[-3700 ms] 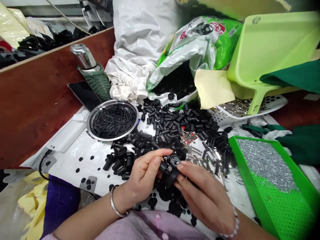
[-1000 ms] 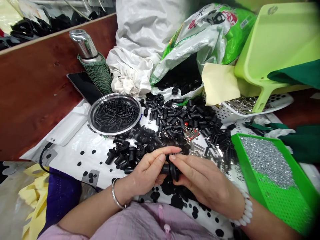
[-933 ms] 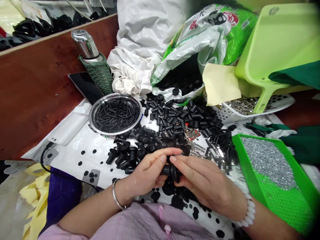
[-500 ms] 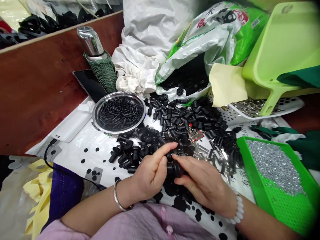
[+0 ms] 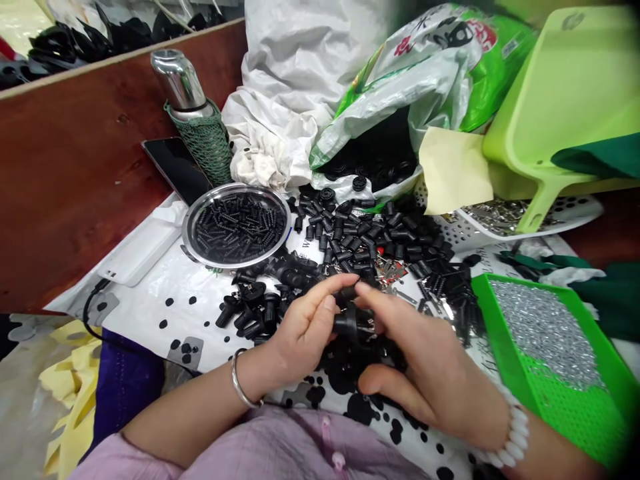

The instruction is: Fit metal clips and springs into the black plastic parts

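My left hand [image 5: 307, 327] is closed on a black plastic cylindrical part [image 5: 353, 325] with a wider end facing right. Its index finger stretches over the part and its thumb lies on top. My right hand [image 5: 430, 360] is just to the right, thumb and fingers spread apart. Its fingertips are close to the part and to my left index fingertip; whether they touch it I cannot tell. Beneath both hands lie more black plastic parts, partly hidden. Similar flanged black parts [image 5: 270, 307] lie left of my left hand.
Black springs fill a round metal dish [image 5: 186, 233]. Small black cylinders [image 5: 350, 240] are heaped behind my hands, beside metal strips [image 5: 395, 270]. A green tray [image 5: 565, 413] of small silvery pieces stands right. A bottle [image 5: 200, 133], phone [image 5: 173, 167] and white power bank [image 5: 137, 257] stand left.
My right hand has moved right and its thumb has spread away from the black part. My left hand still grips the part, whose wide end is now more exposed.
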